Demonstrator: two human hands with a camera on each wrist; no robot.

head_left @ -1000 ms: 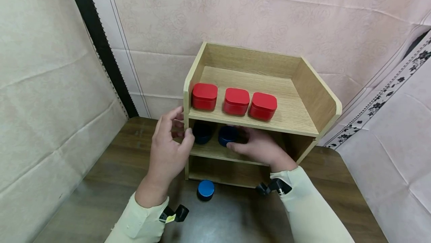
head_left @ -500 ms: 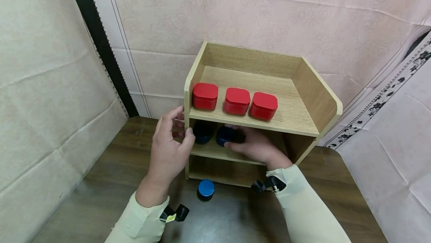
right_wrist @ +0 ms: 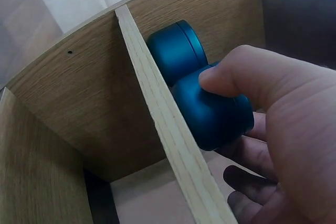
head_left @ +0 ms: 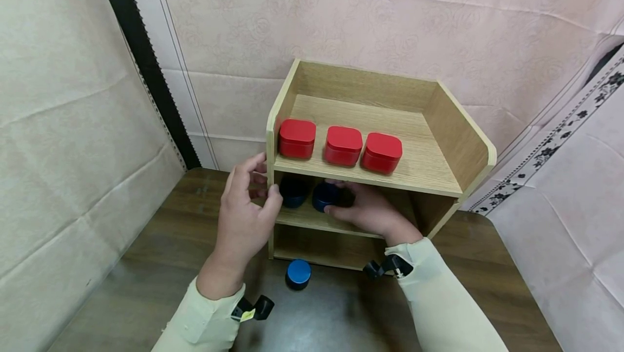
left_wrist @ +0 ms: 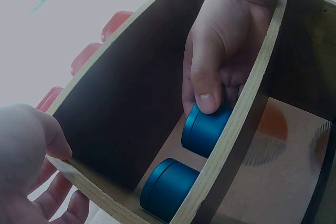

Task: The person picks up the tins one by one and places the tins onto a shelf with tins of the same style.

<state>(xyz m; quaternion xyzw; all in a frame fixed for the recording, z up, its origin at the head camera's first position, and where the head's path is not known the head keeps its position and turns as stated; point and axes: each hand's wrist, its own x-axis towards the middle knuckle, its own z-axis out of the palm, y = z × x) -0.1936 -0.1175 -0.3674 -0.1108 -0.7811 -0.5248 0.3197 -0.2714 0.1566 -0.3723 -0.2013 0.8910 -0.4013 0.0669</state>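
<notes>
My right hand [head_left: 368, 208] reaches into the shelf's middle level and pinches a dark blue round tin [right_wrist: 212, 111] between thumb and fingers. A second blue tin [left_wrist: 167, 190] stands to its left, near the left side panel. At the front left edge of the wooden shelf [head_left: 365, 178], my left hand [head_left: 246, 214] holds the side panel, its thumb on the front edge and its fingers along the outside. One more blue tin [head_left: 298, 274] sits on the table before the shelf.
Three red rounded boxes, a left one [head_left: 297, 139], a middle one [head_left: 343, 146] and a right one [head_left: 382, 153], line the top level's front left. The shelf stands on a dark wooden table [head_left: 161, 265]. Pale cloth [head_left: 234, 27] hangs behind and at both sides.
My right hand has shifted slightly left with the blue tin, bringing it nearer the tin beside it. My left hand stays in place on the side panel.
</notes>
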